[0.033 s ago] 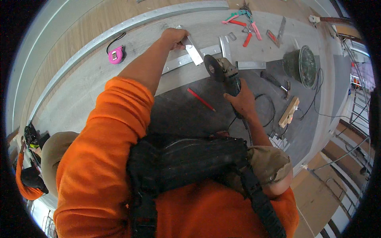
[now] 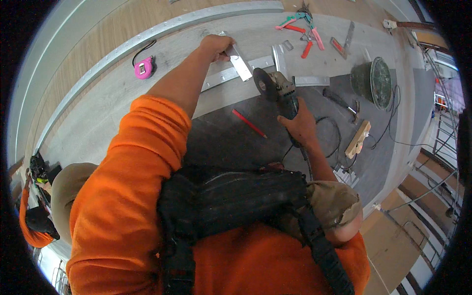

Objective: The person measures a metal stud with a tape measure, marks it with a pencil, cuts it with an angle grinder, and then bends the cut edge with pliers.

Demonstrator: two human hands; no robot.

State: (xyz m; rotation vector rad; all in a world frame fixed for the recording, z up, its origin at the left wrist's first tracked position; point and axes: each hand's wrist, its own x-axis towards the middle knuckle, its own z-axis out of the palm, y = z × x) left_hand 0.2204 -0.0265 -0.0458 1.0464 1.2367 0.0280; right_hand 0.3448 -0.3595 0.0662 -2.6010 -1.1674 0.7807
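My left hand is closed on a short metal channel piece, whose free end points toward the grinder. My right hand grips the body of an angle grinder. The grinder's disc stands upright, close to the channel's end with what looks like a small gap. Behind them a longer metal channel lies on the board, and another short channel piece is just beyond the grinder head. A red pencil lies on the dark sheet between my arms.
Left sits a pink tape measure; a long metal track curves behind. Far right are snips, a square, a bucket, a hammer, and a wood block. Cable loops beside my right arm. Another person's orange sleeve shows at left.
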